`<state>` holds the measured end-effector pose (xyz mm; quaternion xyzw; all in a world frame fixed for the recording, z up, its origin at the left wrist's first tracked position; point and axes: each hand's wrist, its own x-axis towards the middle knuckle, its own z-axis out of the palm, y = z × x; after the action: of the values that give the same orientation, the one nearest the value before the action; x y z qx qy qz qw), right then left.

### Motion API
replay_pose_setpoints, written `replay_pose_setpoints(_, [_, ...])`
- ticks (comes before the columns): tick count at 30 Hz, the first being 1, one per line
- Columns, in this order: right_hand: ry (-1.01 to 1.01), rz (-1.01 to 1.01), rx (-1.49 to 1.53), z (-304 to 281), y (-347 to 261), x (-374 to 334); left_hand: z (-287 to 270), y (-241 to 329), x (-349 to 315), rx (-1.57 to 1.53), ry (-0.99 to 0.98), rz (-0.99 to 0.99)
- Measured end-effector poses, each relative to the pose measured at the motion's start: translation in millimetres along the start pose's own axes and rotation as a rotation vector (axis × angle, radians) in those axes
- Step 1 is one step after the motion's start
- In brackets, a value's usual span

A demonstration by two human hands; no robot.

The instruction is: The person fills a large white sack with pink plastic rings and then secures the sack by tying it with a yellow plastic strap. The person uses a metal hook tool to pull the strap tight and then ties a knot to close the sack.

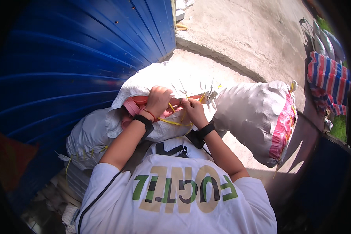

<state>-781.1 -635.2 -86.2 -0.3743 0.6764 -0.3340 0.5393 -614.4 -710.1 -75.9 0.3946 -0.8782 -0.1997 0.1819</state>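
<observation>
In front of me lies a white woven sack [144,80], its mouth gaping toward me. Pink plastic pieces [133,106] show inside, some of them round and cup-like. My left hand [158,102] is closed at the upper edge of the opening, its curled fingers on the sack's rim. A yellow cord [168,121] runs loosely across the mouth. To the right, my right hand [195,112] pinches the cord close to the rim, with thumb and fingertips together. The exact grip of both hands is partly hidden by the fingers.
A full white sack with a pink band [257,117] stands on the right. Another white sack [89,136] sits at the lower left, beside a blue corrugated metal wall [78,58]. Farther right are a striped bag [327,80] and pale sacks [323,43] on concrete ground [241,35].
</observation>
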Motion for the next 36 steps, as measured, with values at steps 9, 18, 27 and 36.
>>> replay_pose_setpoints(9, [-0.038,0.008,0.313,5.4,-6.8,-0.7,-3.7,19.4,18.7,0.105,-0.143,-0.131])
replay_pose_setpoints(18, [-0.287,-0.327,-0.440,-22.8,-37.7,-64.6,0.5,25.1,-16.8,0.042,0.078,-0.061])
replay_pose_setpoints(27, [-0.328,-0.188,-0.286,-32.9,-33.1,-59.0,-19.2,35.6,-43.7,0.038,-0.069,0.354])
replay_pose_setpoints(36, [-0.327,-0.212,-0.254,-36.3,-28.6,-50.0,-31.9,25.8,-21.3,-0.345,-0.122,-0.719])
